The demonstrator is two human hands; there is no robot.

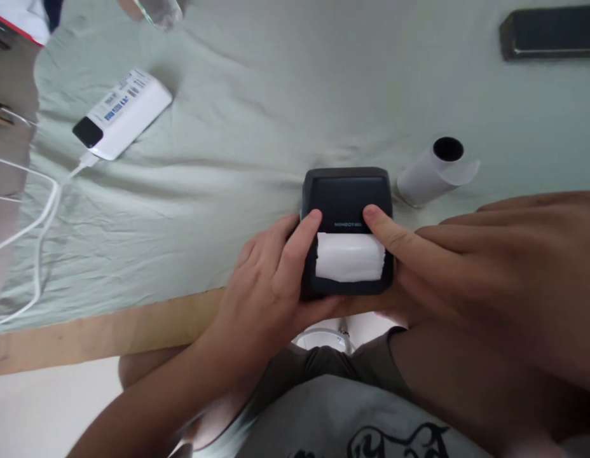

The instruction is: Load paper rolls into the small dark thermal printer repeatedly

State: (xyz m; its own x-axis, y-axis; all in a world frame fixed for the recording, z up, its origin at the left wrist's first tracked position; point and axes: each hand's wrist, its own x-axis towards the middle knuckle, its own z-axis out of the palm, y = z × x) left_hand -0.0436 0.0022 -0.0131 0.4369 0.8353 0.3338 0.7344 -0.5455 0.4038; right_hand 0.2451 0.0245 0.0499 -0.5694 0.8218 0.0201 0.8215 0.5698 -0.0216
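A small black label printer rests at the table's near edge, with white paper showing at its lower half. My left hand is closed around its left side, the index fingertip on the top and the thumb along the near side. On the right side, my right hand grips it too, one fingertip pressing on the top near the printed lettering; the other fingers are partly hidden. Just beyond my right hand stands a white paper roll with a dark core and a loose end.
A white power bank with a white cable plugged in lies at the left. A dark case sits at the far right. Part of a clear object shows at the top. Pale green cloth covers the table.
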